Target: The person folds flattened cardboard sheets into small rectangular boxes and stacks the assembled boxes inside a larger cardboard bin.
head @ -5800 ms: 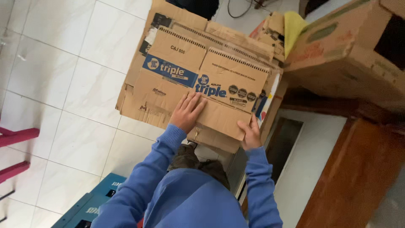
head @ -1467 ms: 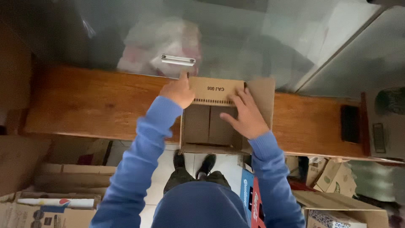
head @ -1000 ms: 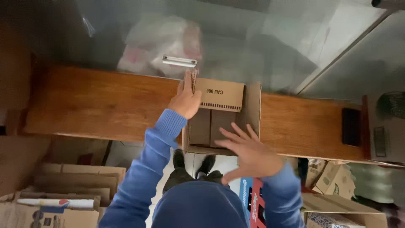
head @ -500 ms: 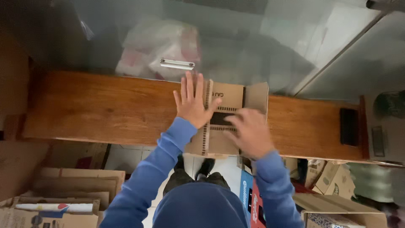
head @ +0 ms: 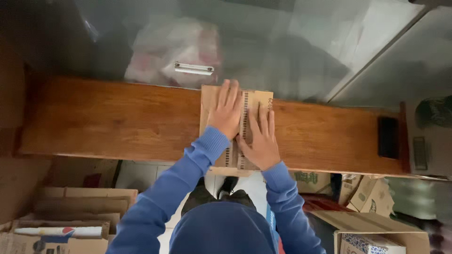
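Seen from the head camera, a person in a blue long-sleeved top presses both hands flat on a flattened brown corrugated cardboard box (head: 214, 101) lying across a long brown wooden desk (head: 113, 122). The left hand (head: 227, 111) rests palm down on the box's left half, its fingers (head: 225, 91) straight, slightly spread and pointing towards the box's far edge. The right hand (head: 260, 140) lies just beside it on the box's right half, fingers (head: 263, 117) likewise extended and lightly fanned; neither hand grips anything. The two hands meet near the dotted seam that runs down the middle of the box. The box spans the desk from its far edge to its near edge, where it overhangs a little.

Beyond the box, past its far edge, a small silver metal handle (head: 193, 68) sits on a glass pane (head: 306, 42), behind which a pale plastic bag (head: 174, 49) shows dimly. Well to the right of the box, a black rectangular object (head: 388, 137) lies on the desk. Below the box, on the near side, stacked brown cardboard cartons (head: 70, 211) stand to the left and more open cartons (head: 372, 226) to the right.
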